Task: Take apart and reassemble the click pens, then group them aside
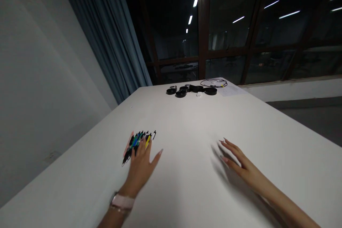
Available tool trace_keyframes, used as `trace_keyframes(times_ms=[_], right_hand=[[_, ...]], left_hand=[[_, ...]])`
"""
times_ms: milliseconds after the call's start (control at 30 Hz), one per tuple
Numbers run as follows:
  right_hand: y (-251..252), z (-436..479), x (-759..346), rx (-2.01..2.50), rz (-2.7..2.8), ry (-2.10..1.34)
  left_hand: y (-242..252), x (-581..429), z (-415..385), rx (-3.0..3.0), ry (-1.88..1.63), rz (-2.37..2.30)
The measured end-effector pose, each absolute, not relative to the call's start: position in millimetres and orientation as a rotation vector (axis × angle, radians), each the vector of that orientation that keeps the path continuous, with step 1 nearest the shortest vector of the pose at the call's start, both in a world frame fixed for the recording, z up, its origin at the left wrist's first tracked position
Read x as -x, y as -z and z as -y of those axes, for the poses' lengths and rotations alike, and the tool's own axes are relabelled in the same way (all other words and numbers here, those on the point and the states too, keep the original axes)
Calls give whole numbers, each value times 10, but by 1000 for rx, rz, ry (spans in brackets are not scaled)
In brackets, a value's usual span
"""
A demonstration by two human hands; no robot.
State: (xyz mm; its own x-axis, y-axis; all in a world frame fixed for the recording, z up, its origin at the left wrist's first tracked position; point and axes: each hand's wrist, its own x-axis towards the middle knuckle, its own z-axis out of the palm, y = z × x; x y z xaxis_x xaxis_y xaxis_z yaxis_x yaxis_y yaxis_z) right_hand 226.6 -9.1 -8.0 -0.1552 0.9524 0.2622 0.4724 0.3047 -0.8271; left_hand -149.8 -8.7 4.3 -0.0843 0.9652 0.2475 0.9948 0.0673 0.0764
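Has L hand (140, 165) palm down at near left, fingers stretched & fairly wide, w/ thumb swung well out to the right. Covers near parts of a side-by-side row of pens (135, 142) w/ fingertips; looks to be touching some, but can't tell for sure b/c of blur. Can make out blue, green & black ones in the row, plus yellow pen (148, 141) by the index finger, pink pen-like item (128, 144) along left edge & pale, black-tipped pen (154, 135) just beyond the fingers, far right of the row. Wears watch (123, 201) w/ pale pink band on L wrist.

Holds R hand (242, 164) at near right over white table (187, 124), w/ fingers approx. straight, thumb apart & a wide gap between; casts a shadow just to the left, well apart from pens.

Can see, at far end, black round objs (181, 93), small white obj (199, 94), looped dark cable (213, 79) & paper (232, 90) to the right.
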Motion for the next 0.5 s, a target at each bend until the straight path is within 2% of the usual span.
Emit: trace_keyframes(times_ms=[200,500], right_hand=[[-141,426,-2585,1348,1878,-629],[613,704,-3776,1515,2034,-237]], left_hand=[[150,320,684,2540,571,1761],[380,-1595,844,2922,648,1865]])
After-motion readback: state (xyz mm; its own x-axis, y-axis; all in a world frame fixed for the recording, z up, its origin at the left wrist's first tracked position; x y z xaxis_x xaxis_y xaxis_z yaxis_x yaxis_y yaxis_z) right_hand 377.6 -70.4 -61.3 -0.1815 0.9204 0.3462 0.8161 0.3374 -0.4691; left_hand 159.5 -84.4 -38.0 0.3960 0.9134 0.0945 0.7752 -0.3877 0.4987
